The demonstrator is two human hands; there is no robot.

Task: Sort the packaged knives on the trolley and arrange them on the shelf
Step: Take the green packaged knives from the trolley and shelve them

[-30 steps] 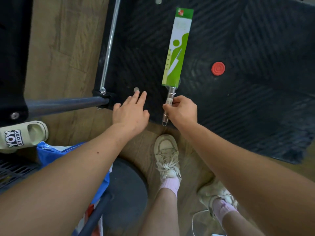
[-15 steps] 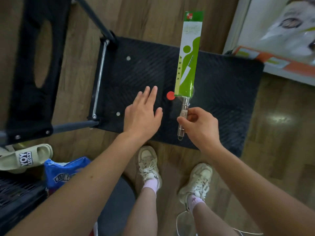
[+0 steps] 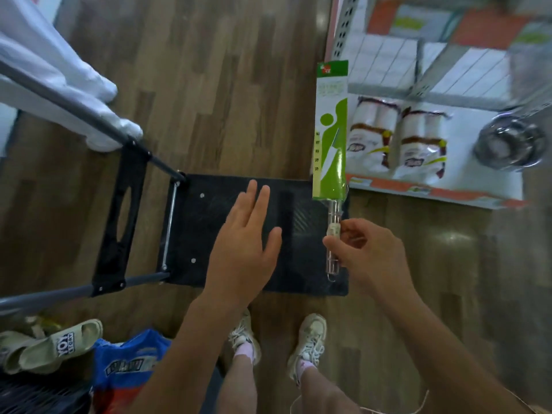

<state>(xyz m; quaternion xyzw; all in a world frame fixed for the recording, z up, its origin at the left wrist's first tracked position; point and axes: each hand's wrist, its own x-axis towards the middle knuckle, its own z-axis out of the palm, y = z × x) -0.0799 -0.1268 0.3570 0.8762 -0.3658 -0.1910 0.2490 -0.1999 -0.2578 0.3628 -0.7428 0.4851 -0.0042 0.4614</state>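
While the right hand [image 3: 363,252] pinches its metal handle, the packaged knife [image 3: 331,127] stands upright — long axis six to twelve o'clock, green sleeve pointing to twelve, above the trolley's [image 3: 209,210] three-o'clock edge. At nine o'clock of it, the left hand [image 3: 243,249] hovers flat — fingers straight, holding nothing.

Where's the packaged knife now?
Head view, right of centre: the right hand pinches the packaged knife by its handle, over the right edge of the trolley.
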